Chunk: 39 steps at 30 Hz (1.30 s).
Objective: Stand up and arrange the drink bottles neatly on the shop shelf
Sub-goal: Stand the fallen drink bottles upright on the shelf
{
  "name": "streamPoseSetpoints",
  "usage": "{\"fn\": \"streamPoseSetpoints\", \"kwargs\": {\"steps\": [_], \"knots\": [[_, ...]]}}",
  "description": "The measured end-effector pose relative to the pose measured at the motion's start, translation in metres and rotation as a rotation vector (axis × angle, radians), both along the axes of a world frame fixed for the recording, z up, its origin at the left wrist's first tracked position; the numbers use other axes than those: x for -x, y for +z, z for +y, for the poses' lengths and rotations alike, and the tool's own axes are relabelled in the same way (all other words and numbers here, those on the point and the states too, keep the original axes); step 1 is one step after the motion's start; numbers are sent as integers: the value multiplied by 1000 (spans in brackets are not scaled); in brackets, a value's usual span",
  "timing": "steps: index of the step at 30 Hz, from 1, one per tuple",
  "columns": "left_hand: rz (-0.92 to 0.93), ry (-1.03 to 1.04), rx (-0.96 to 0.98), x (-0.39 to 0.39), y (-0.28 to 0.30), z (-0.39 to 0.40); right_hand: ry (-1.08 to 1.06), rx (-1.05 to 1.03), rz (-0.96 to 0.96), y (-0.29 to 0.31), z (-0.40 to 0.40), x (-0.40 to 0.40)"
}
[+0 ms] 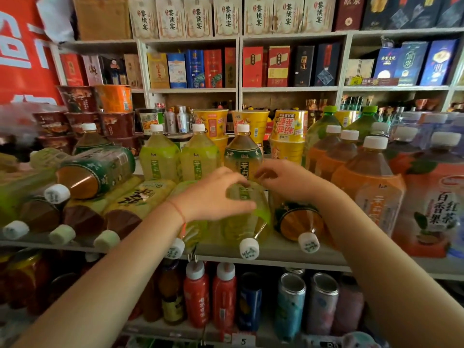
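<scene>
Green bottle point(248, 217) lying on shelf point(288, 252), under left hand point(213, 197).

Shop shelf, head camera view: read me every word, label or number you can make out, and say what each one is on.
"黎侯宴": cream boxes on the top shelf.
"百香果" and "红茶": red bottle label at far right.
"5": white price tag on the bottom shelf edge.
"原浆": dark red box, top right.
Green tea bottle labels, bottle cap print, noodle cups and liquor boxes: too small or blurred to read.
</scene>
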<state>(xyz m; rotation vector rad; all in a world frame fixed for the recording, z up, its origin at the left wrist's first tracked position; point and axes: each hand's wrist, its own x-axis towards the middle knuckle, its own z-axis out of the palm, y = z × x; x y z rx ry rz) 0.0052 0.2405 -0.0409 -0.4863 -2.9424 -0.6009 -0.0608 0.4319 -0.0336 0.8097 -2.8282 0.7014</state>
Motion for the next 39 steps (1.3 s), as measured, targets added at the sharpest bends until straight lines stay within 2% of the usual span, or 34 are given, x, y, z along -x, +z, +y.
{"fn": "streamPoseSetpoints", "kwargs": {"steps": [3, 5, 7, 10, 12, 20, 26, 30, 33, 37, 39], "knots": [[-73, -71, 180, -29, -13, -2, 142, -139, -71, -5, 9, -27], [42, -47, 339, -33, -30, 7, 141, -159, -44, -11, 6, -32], [255, -8, 420, -32, -48, 16, 117, -139, -2, -16, 2, -34], [607, -52, 396, -30, -65, 13, 97, -106, 17, -21, 5, -34], [756, -98, 354, -29, -74, 8, 96, -96, 21, -23, 7, -36], [847, -119, 140, -21, -61, 4, 119, 49, 89, -27, 8, -36], [725, -38, -83, -19, -8, 1, 290, 214, -80, -28, 10, -34], [681, 29, -185, -9, 21, 0, 173, 367, 39, -26, -3, -31], [622, 142, -190, 4, 24, 2, 119, 375, -2, -21, -9, -23], [344, 127, -258, 20, 9, 8, 62, 331, -61, -18, -11, -4], [310, 128, -266, 26, 2, 9, 59, 317, -70, -17, -13, 5]]}}
